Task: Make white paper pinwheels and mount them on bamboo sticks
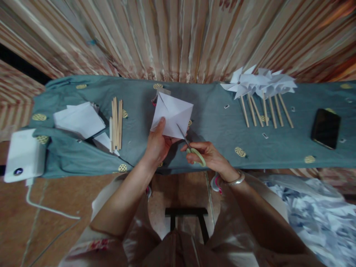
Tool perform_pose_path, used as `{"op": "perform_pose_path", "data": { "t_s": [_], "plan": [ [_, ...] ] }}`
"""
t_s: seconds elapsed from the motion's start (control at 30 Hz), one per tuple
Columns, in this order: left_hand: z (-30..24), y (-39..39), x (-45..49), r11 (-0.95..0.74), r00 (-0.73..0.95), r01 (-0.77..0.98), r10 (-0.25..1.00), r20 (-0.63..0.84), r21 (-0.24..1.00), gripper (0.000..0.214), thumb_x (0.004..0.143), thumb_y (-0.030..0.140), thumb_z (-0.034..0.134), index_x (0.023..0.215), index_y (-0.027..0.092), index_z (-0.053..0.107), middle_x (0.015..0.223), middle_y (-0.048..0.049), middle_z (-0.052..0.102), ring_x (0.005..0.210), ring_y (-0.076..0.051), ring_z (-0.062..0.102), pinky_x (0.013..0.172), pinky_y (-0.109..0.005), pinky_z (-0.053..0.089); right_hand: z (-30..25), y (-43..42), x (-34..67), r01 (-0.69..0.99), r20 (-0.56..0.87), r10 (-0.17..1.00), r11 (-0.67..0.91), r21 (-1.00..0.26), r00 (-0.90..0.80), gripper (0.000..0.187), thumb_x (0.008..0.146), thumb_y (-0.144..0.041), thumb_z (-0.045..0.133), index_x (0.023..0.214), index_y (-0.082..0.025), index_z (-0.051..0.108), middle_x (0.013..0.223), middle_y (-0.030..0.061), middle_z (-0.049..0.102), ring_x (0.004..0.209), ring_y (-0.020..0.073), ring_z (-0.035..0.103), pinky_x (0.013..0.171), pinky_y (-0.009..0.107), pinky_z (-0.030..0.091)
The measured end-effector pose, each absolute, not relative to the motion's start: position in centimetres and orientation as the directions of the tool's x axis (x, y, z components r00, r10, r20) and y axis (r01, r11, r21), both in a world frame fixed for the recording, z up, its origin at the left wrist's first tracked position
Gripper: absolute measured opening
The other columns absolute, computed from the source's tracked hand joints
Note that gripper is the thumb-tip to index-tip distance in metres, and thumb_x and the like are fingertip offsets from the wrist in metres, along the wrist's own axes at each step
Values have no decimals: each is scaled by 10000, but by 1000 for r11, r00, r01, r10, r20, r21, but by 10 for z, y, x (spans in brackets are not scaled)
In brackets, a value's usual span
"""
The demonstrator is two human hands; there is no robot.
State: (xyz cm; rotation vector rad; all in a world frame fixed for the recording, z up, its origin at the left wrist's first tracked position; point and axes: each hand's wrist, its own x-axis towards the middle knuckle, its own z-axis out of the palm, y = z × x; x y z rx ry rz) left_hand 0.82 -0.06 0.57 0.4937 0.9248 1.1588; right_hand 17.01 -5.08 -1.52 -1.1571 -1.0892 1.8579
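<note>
My left hand (160, 144) grips a white paper square (174, 113) by its lower left side, thumb on top and fingers underneath. Crease lines run across the paper, and a slit shows near its upper left corner. In my right hand (204, 155) is a pair of scissors (196, 154) with pale green handles. Their blades lie at the square's lower corner and point toward its middle. Behind the square, partly hidden, sits a small clear packet (164, 91) with something reddish at its edge.
White paper sheets (80, 119) and several wooden sticks (116, 124) lie left. Paper pinwheels (261, 83) on sticks rest right, near a black phone (326, 128). A white device (24, 155) with a cable stands at the left end. A clear bag (319, 218) of white pieces is lower right.
</note>
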Motion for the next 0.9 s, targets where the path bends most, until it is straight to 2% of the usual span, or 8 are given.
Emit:
{"op": "perform_pose_path", "data": {
  "t_s": [0.27, 0.47, 0.67, 0.9],
  "plan": [
    [10, -2, 8, 358, 111, -540, 927, -357, 762, 368, 968, 383, 550, 1256, 157, 585, 999, -101, 777, 874, -253, 767, 742, -347, 636, -18, -50, 170, -105, -349, 861, -412, -905, -371, 457, 582, -465, 908, 847, -142, 722, 581, -36, 592, 519, 79, 511, 491, 216, 434],
    [8, -1, 8, 359, 110, -538, 927, -358, 763, 399, 997, 359, 485, 1335, 154, 542, 1018, -101, 780, 883, -244, 767, 745, -329, 637, -22, -50, 170, -112, -329, 865, -396, -911, -378, 449, 605, -507, 890, 822, -151, 722, 560, -42, 581, 499, 72, 502, 475, 211, 433],
    [8, 0, 9, 348, 92, -546, 929, -358, 763, 371, 980, 370, 527, 1288, 170, 575, 1073, -113, 766, 874, -257, 769, 773, -372, 632, -26, -50, 169, -156, -333, 866, -413, -897, -372, 460, 566, -507, 908, 807, -158, 728, 539, -58, 575, 493, 59, 508, 485, 193, 437],
    [7, -2, 10, 356, 133, -551, 930, -341, 755, 257, 986, 332, 504, 1142, 161, 615, 923, -70, 775, 838, -228, 765, 724, -315, 627, -24, -50, 171, -108, -306, 878, -368, -924, -368, 436, 618, -514, 881, 834, -164, 735, 587, -45, 604, 522, 70, 554, 502, 194, 470]
  ]
}}
